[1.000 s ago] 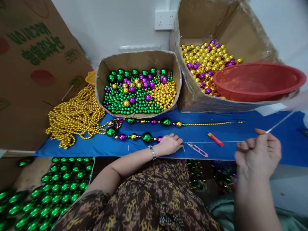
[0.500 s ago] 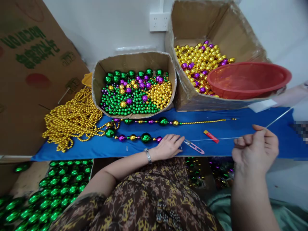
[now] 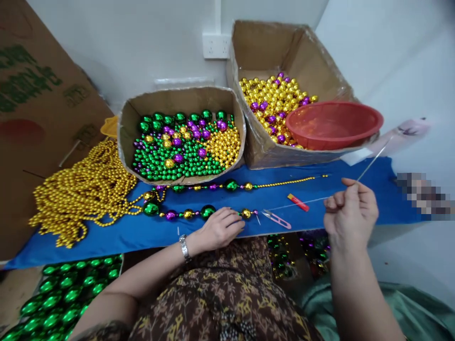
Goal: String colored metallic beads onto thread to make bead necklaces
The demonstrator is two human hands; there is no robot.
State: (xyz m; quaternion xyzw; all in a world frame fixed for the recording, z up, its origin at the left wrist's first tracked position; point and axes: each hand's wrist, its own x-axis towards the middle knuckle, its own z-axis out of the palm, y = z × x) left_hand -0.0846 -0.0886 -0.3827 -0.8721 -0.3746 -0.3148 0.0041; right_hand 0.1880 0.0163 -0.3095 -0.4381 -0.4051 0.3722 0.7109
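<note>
My left hand [image 3: 222,228], with a silver watch [image 3: 184,247] on the wrist, lies over a bead strand, its fingers curled on it and hiding some beads. A green bead [image 3: 208,211] shows to its left and a gold bead [image 3: 246,213] to its right. Raised at the right, my right hand [image 3: 351,213] pinches a white thread [image 3: 295,204], which runs taut from the strand's end and up past the fingers. Under the thread lie pink-handled snips [image 3: 279,219]. Farther back, a small red stick with a yellow end [image 3: 298,202] rests on the blue cloth [image 3: 320,215].
A cardboard box of mixed beads [image 3: 181,177] stands behind the strand. Right of it, a bigger box [image 3: 270,158] holds gold and purple beads and a red basin [image 3: 334,125]. Gold bead chains [image 3: 81,189] are heaped at left. Large green beads [image 3: 64,293] lie below the cloth's front edge.
My left hand has slid left along the strand, uncovering a gold and a small purple bead. My right hand still holds the thread taut. The camera view has shifted.
</note>
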